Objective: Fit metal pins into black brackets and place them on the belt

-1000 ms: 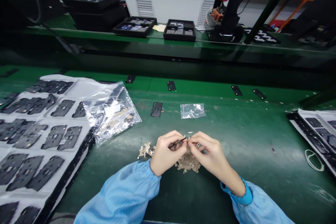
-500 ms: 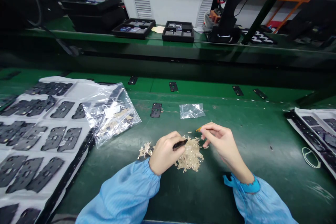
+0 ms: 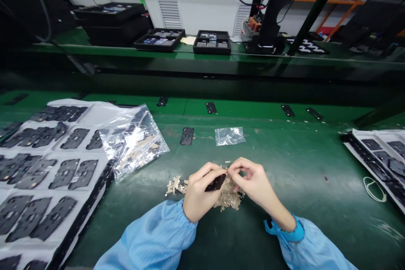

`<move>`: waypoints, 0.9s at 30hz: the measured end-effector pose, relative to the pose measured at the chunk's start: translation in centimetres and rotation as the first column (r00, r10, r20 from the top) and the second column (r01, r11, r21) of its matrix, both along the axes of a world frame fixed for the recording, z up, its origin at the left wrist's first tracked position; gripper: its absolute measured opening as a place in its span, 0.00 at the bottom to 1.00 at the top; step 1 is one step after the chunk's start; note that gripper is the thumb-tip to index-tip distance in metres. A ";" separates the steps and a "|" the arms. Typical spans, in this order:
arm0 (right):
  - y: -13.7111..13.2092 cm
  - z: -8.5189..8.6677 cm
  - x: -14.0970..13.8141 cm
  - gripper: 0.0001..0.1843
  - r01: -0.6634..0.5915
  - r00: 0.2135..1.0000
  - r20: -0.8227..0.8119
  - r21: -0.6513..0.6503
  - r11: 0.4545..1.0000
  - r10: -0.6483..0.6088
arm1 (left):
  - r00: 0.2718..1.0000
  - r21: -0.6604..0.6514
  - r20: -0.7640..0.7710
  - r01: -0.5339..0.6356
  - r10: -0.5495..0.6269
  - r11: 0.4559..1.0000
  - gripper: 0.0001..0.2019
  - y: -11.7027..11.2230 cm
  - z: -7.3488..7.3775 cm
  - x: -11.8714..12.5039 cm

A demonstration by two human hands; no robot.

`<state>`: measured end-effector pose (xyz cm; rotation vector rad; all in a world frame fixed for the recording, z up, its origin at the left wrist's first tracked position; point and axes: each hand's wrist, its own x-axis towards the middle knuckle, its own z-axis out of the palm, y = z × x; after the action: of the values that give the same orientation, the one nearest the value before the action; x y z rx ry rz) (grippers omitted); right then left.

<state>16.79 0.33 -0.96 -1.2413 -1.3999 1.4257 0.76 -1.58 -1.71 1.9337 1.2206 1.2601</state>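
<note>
My left hand (image 3: pixel 205 190) is closed around a flat black plastic part (image 3: pixel 216 183), held tilted above a heap of small beige pieces (image 3: pixel 228 198). The fingers of my right hand (image 3: pixel 248 177) are pinched together at the upper right corner of that part. A tiny amber-coloured piece (image 3: pixel 227 169) shows at those fingertips; most of it is hidden. A smaller pile of beige and dark pieces (image 3: pixel 176 185) lies to the left of my left hand.
A tray of black plates (image 3: pixel 60 236) fills the left side, a zip bag of beige pieces (image 3: pixel 139 145) overlapping it. Another small clear bag (image 3: pixel 230 136) and a single black plate (image 3: pixel 187 136) lie ahead. At right are a rubber band (image 3: pixel 374 189) and a second tray (image 3: pixel 357 133).
My right hand has moved left and slightly down with the amber piece, meeting the black part. My left hand has turned that part so more of its flat face shows.
</note>
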 end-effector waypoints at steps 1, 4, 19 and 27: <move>0.0 0.0 0.0 0.06 0.003 1.000 -0.007 -0.004 1.000 -0.003 | 1.000 -0.002 -0.003 0.004 -0.004 1.000 0.11 0.0 -0.1 0.0; 0.0 0.0 -0.2 0.07 0.029 0.999 -0.031 -0.010 1.000 -0.030 | 1.000 -0.014 -0.007 0.007 -0.007 1.000 0.13 -0.1 -0.4 0.0; 0.5 0.8 0.2 0.11 0.048 0.974 -0.212 -0.180 0.982 -0.087 | 0.841 -0.674 0.481 0.173 0.247 0.719 0.12 1.1 0.3 0.0; 0.1 0.3 -0.3 0.12 0.007 0.952 -0.295 -0.256 0.967 -0.085 | 0.809 -0.696 0.539 0.270 0.236 0.665 0.12 0.9 0.7 0.3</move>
<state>16.53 0.47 -0.69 -1.1391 -0.9976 1.7194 1.06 -0.64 -1.00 0.8290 1.1074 0.9808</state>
